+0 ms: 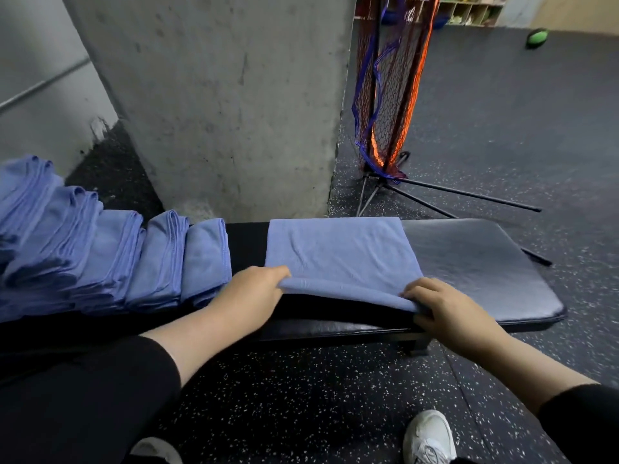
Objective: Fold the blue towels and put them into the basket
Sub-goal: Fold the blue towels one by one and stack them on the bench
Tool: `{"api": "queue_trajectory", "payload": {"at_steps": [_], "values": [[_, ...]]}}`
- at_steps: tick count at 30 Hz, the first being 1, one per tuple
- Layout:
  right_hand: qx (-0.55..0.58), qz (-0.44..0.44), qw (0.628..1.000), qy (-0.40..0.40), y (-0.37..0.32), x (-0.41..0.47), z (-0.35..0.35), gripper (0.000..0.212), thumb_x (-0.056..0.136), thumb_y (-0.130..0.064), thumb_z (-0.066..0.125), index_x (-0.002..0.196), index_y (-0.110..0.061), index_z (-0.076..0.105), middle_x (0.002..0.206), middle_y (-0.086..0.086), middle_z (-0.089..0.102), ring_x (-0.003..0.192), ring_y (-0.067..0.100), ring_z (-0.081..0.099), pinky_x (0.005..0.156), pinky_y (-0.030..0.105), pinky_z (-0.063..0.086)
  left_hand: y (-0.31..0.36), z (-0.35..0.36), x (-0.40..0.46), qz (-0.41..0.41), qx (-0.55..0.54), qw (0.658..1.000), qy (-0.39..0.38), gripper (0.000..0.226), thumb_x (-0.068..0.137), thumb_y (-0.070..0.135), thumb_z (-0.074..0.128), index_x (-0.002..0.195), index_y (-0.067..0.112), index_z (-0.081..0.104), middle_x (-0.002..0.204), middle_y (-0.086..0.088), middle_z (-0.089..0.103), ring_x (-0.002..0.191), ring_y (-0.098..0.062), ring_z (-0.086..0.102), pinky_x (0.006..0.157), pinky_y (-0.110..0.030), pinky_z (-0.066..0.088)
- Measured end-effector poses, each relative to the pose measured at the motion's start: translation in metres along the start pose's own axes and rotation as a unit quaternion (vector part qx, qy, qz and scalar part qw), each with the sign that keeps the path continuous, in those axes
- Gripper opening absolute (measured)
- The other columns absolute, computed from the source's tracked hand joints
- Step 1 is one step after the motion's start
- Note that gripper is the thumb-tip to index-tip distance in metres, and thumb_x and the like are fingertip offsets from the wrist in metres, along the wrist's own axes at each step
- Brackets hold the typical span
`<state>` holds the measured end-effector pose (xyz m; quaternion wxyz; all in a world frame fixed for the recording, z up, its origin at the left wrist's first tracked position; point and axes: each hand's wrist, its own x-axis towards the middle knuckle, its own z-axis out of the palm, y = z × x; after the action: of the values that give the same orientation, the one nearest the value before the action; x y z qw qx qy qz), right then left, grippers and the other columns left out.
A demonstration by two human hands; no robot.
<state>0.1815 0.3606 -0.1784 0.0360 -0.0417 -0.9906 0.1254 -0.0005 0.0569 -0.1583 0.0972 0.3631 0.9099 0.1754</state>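
Observation:
A blue towel (341,252) lies spread on the black padded bench (485,262). Its near edge is lifted a little off the pad. My left hand (251,296) pinches the near left corner of that towel. My right hand (445,309) pinches the near right corner. To the left on the bench, several folded blue towels (110,256) lean against one another in a row. No basket is in view.
A grey concrete pillar (227,105) rises just behind the bench. A folded net on a tripod stand (388,95) stands behind the bench to the right. Speckled dark floor surrounds it, with a green ball (537,37) far back. My white shoe (428,437) is below.

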Motion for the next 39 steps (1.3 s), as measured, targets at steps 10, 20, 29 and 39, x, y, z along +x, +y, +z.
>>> {"api": "queue_trajectory", "payload": {"at_steps": [10, 20, 29, 39], "values": [[0.219, 0.129, 0.961, -0.111, -0.018, 0.012, -0.062, 0.03, 0.098, -0.019, 0.058, 0.068, -0.02, 0.06, 0.058, -0.018, 0.046, 0.057, 0.0, 0.039, 0.056, 0.019, 0.033, -0.008, -0.058, 0.002, -0.029, -0.188, 0.956, -0.223, 0.035, 0.095, 0.03, 0.066, 0.077, 0.002, 0.053, 0.069, 0.001, 0.044, 0.064, -0.015, 0.054, 0.066, -0.035, 0.051], [0.132, 0.201, 0.971, 0.001, -0.005, 0.038, -0.045, 0.021, 0.093, -0.024, 0.06, 0.075, -0.014, 0.06, 0.065, -0.003, 0.058, 0.067, 0.02, 0.051, 0.062, 0.035, 0.039, -0.003, -0.047, 0.031, -0.096, -0.136, 0.985, -0.048, 0.026, 0.091, 0.019, 0.055, 0.07, 0.014, 0.041, 0.069, -0.001, 0.039, 0.062, -0.016, 0.033, 0.061, -0.032, 0.027], [0.044, 0.268, 0.962, 0.015, 0.009, 0.068, -0.032, 0.03, 0.098, -0.026, 0.053, 0.071, -0.012, 0.05, 0.069, 0.005, 0.056, 0.074, 0.033, 0.053, 0.06, 0.037, 0.035, 0.001, -0.021, 0.086, -0.14, -0.021, 0.99, -0.015, 0.02, 0.098, 0.02, 0.046, 0.08, 0.013, 0.046, 0.079, -0.001, 0.052, 0.075, -0.024, 0.049, 0.058, -0.033, 0.032], [-0.021, 0.282, 0.957, 0.055, 0.021, 0.087, -0.015, 0.034, 0.09, -0.045, 0.068, 0.108, -0.017, 0.06, 0.109, 0.008, 0.061, 0.105, 0.036, 0.058, 0.082, 0.042, 0.049, 0.003, -0.008, 0.106, -0.109, 0.041, 0.988, 0.098, 0.023, 0.1, 0.035, 0.056, 0.115, 0.018, 0.055, 0.114, -0.007, 0.056, 0.102, -0.032, 0.057, 0.082, -0.043, 0.05]]}}
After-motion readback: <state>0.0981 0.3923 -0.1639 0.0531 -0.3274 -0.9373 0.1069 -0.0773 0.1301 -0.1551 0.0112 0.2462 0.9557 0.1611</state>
